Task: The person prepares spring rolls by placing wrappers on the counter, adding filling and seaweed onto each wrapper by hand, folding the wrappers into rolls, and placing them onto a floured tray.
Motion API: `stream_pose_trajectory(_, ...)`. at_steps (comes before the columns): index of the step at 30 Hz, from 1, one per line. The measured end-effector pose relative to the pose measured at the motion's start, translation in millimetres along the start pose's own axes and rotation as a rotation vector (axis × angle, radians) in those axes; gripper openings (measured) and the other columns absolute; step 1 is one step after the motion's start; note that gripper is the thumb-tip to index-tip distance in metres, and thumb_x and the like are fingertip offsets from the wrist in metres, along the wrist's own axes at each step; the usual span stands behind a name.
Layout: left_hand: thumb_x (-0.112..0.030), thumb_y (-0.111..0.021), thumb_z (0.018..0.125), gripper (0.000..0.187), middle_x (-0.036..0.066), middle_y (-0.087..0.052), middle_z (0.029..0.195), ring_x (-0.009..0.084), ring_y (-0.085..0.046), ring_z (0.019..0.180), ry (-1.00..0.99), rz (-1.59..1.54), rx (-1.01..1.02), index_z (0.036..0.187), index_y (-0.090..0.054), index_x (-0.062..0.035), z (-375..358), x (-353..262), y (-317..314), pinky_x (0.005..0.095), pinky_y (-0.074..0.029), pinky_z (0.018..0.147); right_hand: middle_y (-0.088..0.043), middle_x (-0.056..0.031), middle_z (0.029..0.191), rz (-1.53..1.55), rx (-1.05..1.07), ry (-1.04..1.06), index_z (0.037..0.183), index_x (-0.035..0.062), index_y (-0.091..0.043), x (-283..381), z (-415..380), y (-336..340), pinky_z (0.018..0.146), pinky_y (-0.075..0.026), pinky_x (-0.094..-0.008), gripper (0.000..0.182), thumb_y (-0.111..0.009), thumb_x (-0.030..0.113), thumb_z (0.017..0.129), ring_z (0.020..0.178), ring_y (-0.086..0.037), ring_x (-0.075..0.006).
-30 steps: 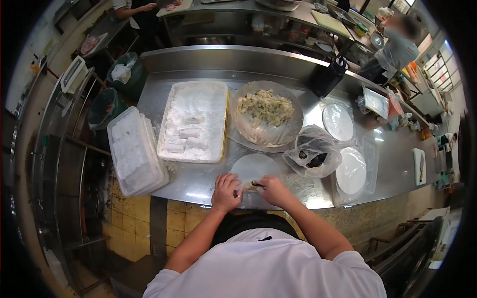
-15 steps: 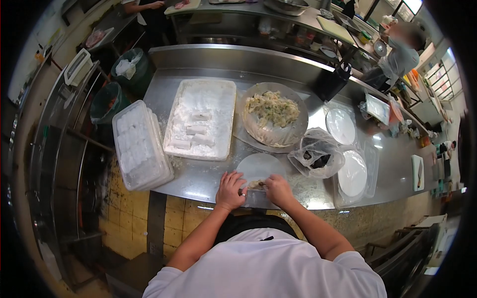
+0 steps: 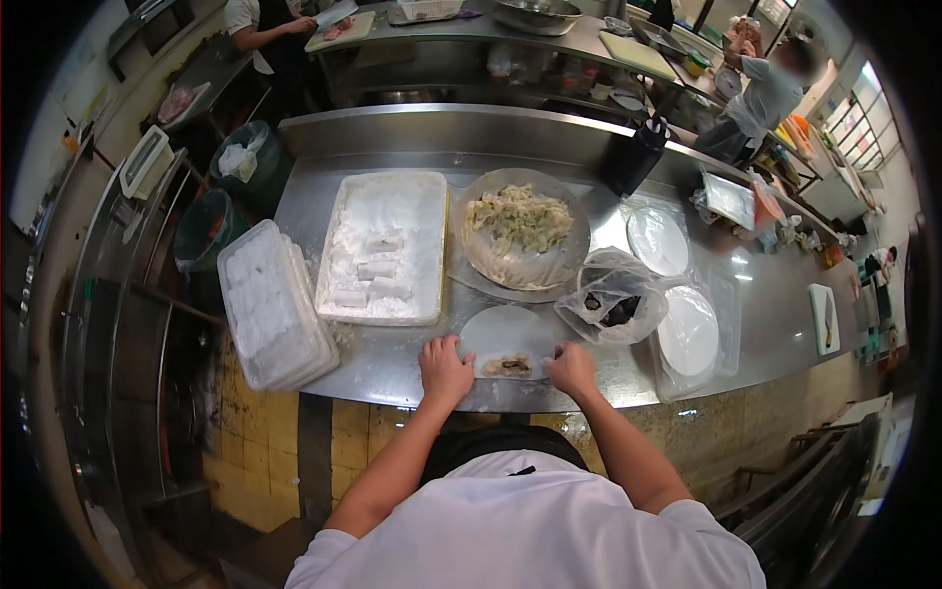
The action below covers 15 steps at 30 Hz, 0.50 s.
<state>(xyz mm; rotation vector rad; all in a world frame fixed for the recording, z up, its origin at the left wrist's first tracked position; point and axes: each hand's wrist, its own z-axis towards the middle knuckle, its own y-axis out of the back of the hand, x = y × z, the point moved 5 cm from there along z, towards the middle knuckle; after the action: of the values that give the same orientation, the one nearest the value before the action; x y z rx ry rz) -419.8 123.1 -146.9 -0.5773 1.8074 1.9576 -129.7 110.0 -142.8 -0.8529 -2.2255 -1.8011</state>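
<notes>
A thin round white wrapper (image 3: 503, 330) lies flat on the steel counter in front of me, with a small heap of filling (image 3: 509, 366) near its close edge. My left hand (image 3: 446, 369) is at the wrapper's left edge, fingers closed around it. On the opposite side, my right hand (image 3: 572, 369) pinches the right edge. Beyond the wrapper stands a wide round pan (image 3: 530, 267) of pale, greenish shredded filling. A clear plastic bag (image 3: 643, 319) with dark pieces inside sits to its right. Several white rolls (image 3: 377, 270) rest in a flour-dusted tray (image 3: 343, 201).
Stacked lidded containers (image 3: 263, 304) stand at the counter's left end. Round wrappers in plastic (image 3: 687, 339) lie to the right, with a black bottle (image 3: 638, 157) behind. A knife on a white board (image 3: 824, 319) is far right. Two people work beyond the counter.
My hands have moved apart from the filling to the wrapper's two sides. The filling now shows fully between them. At the back left, a person with a broad blade has come further into view.
</notes>
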Motion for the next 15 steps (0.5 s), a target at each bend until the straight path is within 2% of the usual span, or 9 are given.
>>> stream_pose_trajectory(3, -0.026, -0.083, 0.088, 0.043, 0.019, -0.069, 0.118, 0.0417, -0.062, 0.117, 0.033, 0.016, 0.174, 0.119, -0.066, -0.0014, 11, 5, -8, 0.0501, -0.049, 0.104, -0.076, -0.0208, 0.087, 0.161, 0.069, -0.044, 0.097, -0.0048, -0.074, -10, 5, -15, 0.071, -0.056, -0.0457, 0.029, -0.083, 0.019, 0.083, 0.077, -0.074, -0.0335)
stream_pose_trajectory(6, -0.022, -0.084, 0.087, 0.030, 0.019, -0.070, 0.111, 0.0419, -0.063, 0.114, 0.036, -0.084, 0.061, 0.107, -0.070, -0.0040, 7, 8, -5, 0.0494, -0.049, 0.102, -0.073, -0.0104, 0.079, 0.725, 0.001, -0.103, 0.095, -0.0037, -0.075, -12, -6, -23, 0.064, -0.054, -0.0411, 0.022, -0.082, 0.016, 0.087, 0.070, -0.069, -0.0208)
stream_pose_trajectory(8, -0.019, -0.083, 0.087, 0.025, 0.019, -0.070, 0.109, 0.0421, -0.063, 0.112, 0.064, -0.028, 0.044, 0.103, -0.071, -0.0051, 0, 5, -3, 0.0492, -0.050, 0.101, -0.072, -0.0060, 0.078, 0.791, 0.155, -0.224, 0.094, -0.0024, -0.076, -13, -16, -24, 0.062, -0.053, -0.0400, 0.019, -0.082, 0.015, 0.089, 0.070, -0.066, -0.0163)
stream_pose_trajectory(9, -0.018, -0.083, 0.087, 0.022, 0.019, -0.070, 0.108, 0.0422, -0.063, 0.111, 0.078, 0.000, 0.034, 0.101, -0.072, -0.0056, -3, 4, -1, 0.0491, -0.050, 0.100, -0.071, -0.0038, 0.077, 0.822, 0.233, -0.284, 0.094, -0.0018, -0.077, -12, -21, -25, 0.061, -0.052, -0.0395, 0.017, -0.082, 0.014, 0.090, 0.069, -0.064, -0.0140)
stream_pose_trajectory(12, -0.018, -0.083, 0.087, 0.030, 0.019, -0.070, 0.107, 0.0413, -0.063, 0.114, 0.076, -0.026, 0.152, 0.110, -0.069, -0.0060, -6, 4, -3, 0.0504, -0.049, 0.102, -0.073, -0.0068, 0.078, 0.610, 0.175, -0.190, 0.095, -0.0036, -0.077, -27, -20, -42, 0.063, -0.053, -0.0391, 0.020, -0.083, 0.015, 0.090, 0.070, -0.064, -0.0139)
stream_pose_trajectory(15, -0.021, -0.084, 0.089, 0.034, 0.019, -0.074, 0.107, 0.0406, -0.068, 0.111, 0.087, -0.044, 0.176, 0.114, -0.068, -0.0045, -7, 3, -1, 0.0504, -0.052, 0.098, -0.075, -0.0091, 0.079, 0.471, 0.064, -0.102, 0.094, -0.0049, -0.078, -19, -25, -34, 0.064, -0.054, -0.0396, 0.022, -0.084, 0.016, 0.089, 0.069, -0.065, -0.0158)
